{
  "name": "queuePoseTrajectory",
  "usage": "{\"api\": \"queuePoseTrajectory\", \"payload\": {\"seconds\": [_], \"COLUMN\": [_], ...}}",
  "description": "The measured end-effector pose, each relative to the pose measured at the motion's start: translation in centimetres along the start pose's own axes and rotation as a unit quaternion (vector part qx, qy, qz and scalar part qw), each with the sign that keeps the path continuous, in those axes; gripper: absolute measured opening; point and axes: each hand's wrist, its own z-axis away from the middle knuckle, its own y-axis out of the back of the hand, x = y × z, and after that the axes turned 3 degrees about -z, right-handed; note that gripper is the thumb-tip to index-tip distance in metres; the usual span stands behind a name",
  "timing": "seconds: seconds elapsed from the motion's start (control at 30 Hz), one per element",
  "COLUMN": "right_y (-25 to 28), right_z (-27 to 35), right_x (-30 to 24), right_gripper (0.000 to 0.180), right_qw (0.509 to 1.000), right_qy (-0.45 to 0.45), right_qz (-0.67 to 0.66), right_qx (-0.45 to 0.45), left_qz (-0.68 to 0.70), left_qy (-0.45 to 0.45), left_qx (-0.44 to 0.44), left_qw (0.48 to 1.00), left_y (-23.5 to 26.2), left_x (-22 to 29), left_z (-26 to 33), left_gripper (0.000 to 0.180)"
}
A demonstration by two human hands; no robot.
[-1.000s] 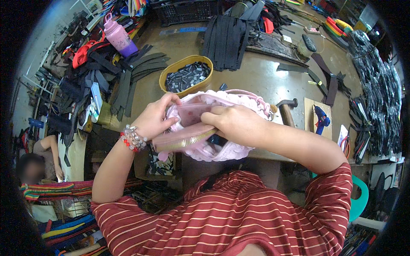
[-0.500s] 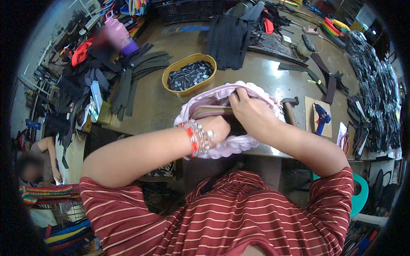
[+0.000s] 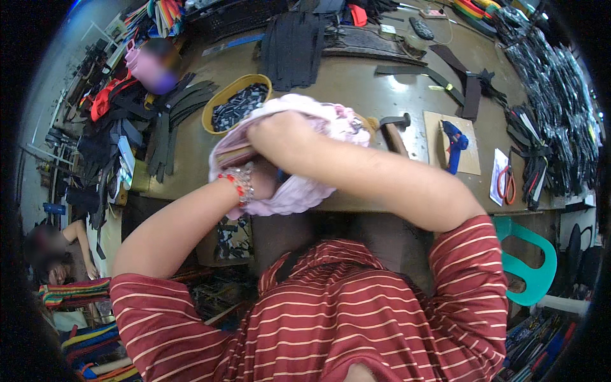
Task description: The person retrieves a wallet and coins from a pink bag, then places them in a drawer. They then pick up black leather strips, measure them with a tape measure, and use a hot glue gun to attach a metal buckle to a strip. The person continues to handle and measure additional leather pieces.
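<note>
The right hand (image 3: 283, 134) is closing its fingers over the top rim of a pink fabric bag (image 3: 299, 188), knuckles up, forearm slanting down from the right shoulder across the body. The left hand (image 3: 261, 184) is reaching up from below with its fingers buried inside the bag — whether they are spread or pinching cannot be told. A beaded bracelet (image 3: 240, 183) is sitting at that wrist. The bag is hanging between both hands at the near edge of the counter (image 3: 356, 83), its lower fold drooping past the edge. Just beyond it an oval yellow tub (image 3: 237, 109) of dark pieces is standing; a hammer (image 3: 393, 130) is lying to the right — near, not touching.
</note>
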Motion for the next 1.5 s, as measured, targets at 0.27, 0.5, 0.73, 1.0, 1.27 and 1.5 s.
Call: {"api": "queuePoseTrajectory", "payload": {"seconds": [0.27, 0.5, 0.73, 1.0, 1.27, 1.5], "right_y": [-3.2, -3.6, -1.4, -1.6, -1.8, -4.3], "right_z": [1.1, 1.8, 3.2, -1.1, -4.4, -1.5], "right_x": [2.0, 1.2, 1.4, -0.6, 1.3, 3.2], "right_gripper": [0.017, 0.017, 0.021, 0.020, 0.040, 0.035], "right_qw": [0.992, 0.984, 0.985, 0.969, 0.966, 0.975], "right_qy": [-0.059, -0.068, -0.039, -0.060, -0.153, -0.056], "right_qz": [-0.110, -0.165, -0.164, -0.112, -0.129, -0.203], "right_qx": [0.000, -0.026, -0.049, -0.212, -0.165, -0.065], "left_qz": [0.058, 0.055, 0.348, 0.282, 0.282, -0.006], "left_qy": [0.027, 0.134, 0.158, 0.126, 0.100, 0.003], "left_qx": [-0.234, 0.343, 0.181, 0.384, 0.359, 0.335], "left_qw": [0.970, 0.928, 0.906, 0.870, 0.884, 0.942], "left_y": [1.7, 5.9, -1.3, 1.4, 0.3, 0.1], "left_x": [0.8, -0.4, -5.5, -1.3, -10.8, -4.7], "left_z": [-0.6, 6.4, 8.8, 8.9, 8.9, 10.2], "left_gripper": [0.061, 0.046, 0.037, 0.019, 0.028, 0.032]}}
